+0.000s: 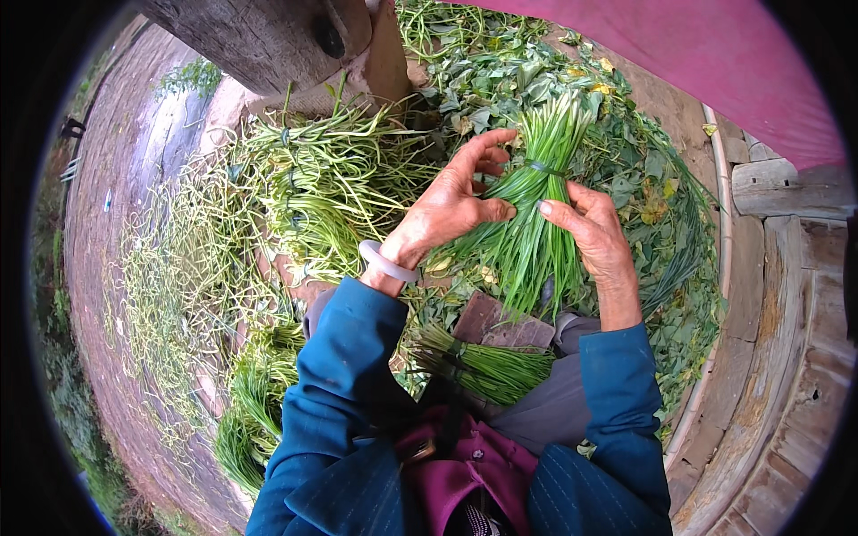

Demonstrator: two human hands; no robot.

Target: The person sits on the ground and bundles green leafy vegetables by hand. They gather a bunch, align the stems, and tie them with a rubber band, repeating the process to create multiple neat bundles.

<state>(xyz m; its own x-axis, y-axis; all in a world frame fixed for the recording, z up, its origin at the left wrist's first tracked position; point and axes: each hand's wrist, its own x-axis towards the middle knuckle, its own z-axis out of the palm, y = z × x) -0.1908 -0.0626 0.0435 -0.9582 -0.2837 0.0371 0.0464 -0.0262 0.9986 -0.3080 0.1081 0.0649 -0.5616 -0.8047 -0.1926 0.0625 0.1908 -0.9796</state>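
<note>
A bunch of green chives (527, 241) is held up in front of me, its pale cut ends on top and its leaves fanning downward. A dark tie (545, 168) cinches it below the pale ends. My right hand (594, 223) grips the bunch from the right, thumb across the front just under the tie; its fingertips are hidden behind the leaves. My left hand (460, 192), with a pale bangle (387, 261) on its wrist, is at the bunch's left side, fingers bent and apart, thumb against the leaves. Another tied chive bunch (500, 368) lies at my lap.
Tied bundles of thin yellow-green stems (326, 183) are piled at the left, with loose stems (170, 277) strewn beyond. More green bunches (250, 420) lie at lower left. Leaf litter (661, 188) covers the ground ahead. A wooden post (268, 40) and pink cloth (715, 62) hang over the far side.
</note>
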